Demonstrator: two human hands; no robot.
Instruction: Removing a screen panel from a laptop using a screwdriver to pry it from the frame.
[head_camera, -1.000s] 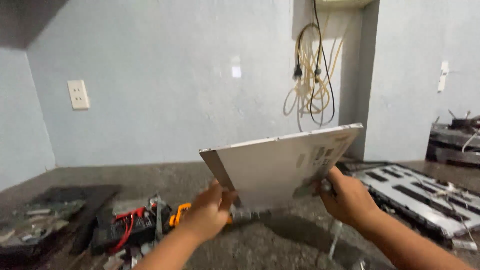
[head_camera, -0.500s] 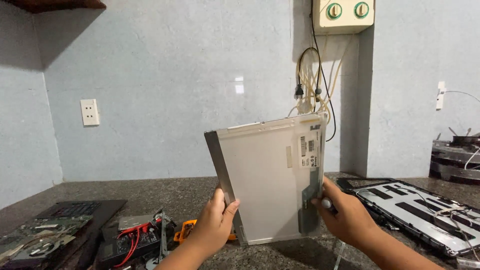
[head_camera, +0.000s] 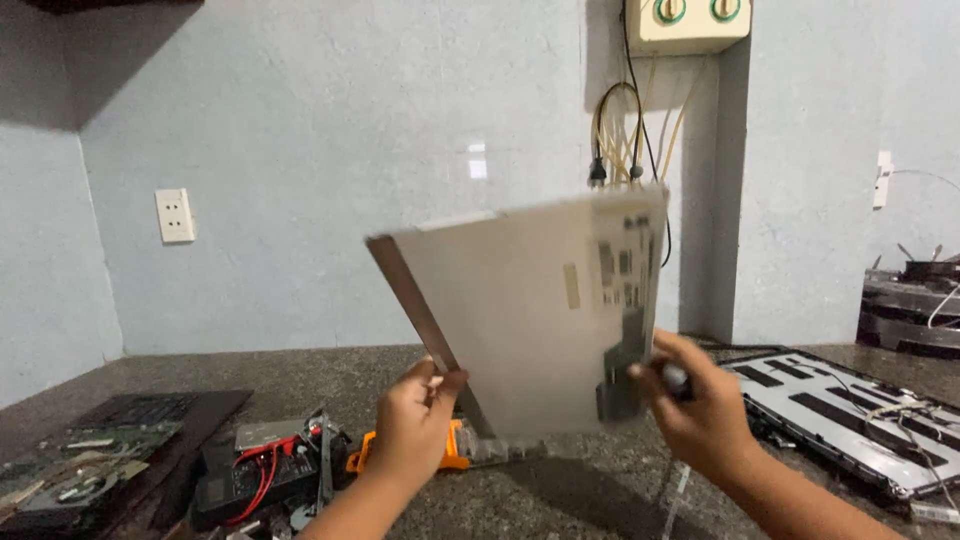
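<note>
While it stands nearly upright in the centre of the frame, the grey display panel (head_camera: 540, 320) is clasped by both hands — the left hand (head_camera: 418, 420) pinches its lower left edge, the right hand (head_camera: 700, 410) grips the lower right corner. Below, on the dark stone counter (head_camera: 560, 500), lie an orange tool (head_camera: 450, 455) and — at lower left — a multimeter with red leads (head_camera: 262, 470).

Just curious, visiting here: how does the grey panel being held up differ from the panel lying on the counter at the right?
The held panel is raised, nearly upright, gripped by the left hand and right hand; the counter panel lies flat, untouched. The held one shows a plain grey back; the other shows dark strips and loose wires. Both are flat and rectangular.
</note>
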